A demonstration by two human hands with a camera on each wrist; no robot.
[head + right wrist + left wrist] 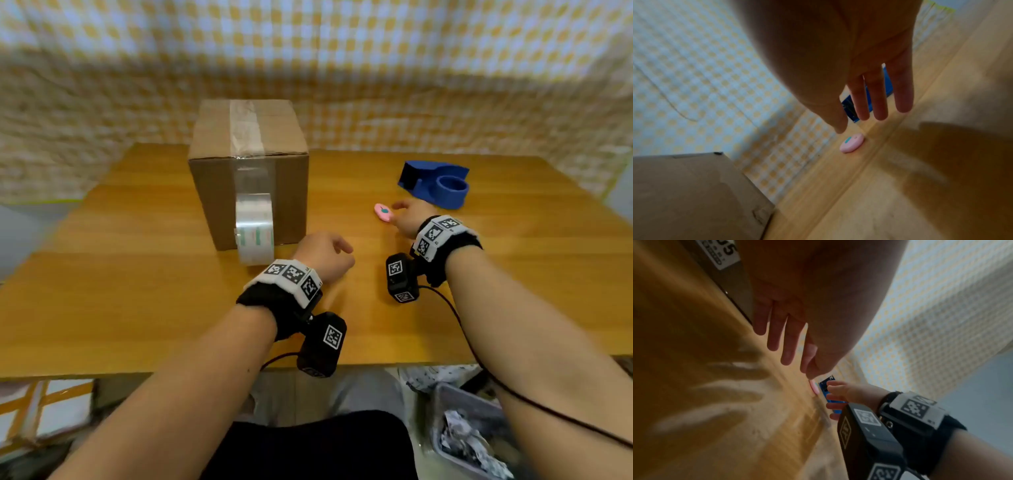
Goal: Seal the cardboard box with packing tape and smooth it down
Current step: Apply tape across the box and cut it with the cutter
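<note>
A cardboard box point(219, 137) stands at the back left of the wooden table, with clear tape point(246, 128) along its top seam and down its front face. The tape roll point(255, 233) hangs at the end of that strip, at the box's foot. My left hand point(325, 251) hovers just right of the roll, fingers straight, holding nothing. My right hand point(409, 216) reaches out flat above a small pink cutter point(383, 212), its fingers point(879, 100) spread and a little short of the cutter point(852, 142).
A blue tape dispenser point(436, 183) sits behind the right hand. The table's front edge point(205, 371) runs close to my body, and a grey bin point(469, 435) of scraps is on the floor at the right. A checked cloth hangs behind the table.
</note>
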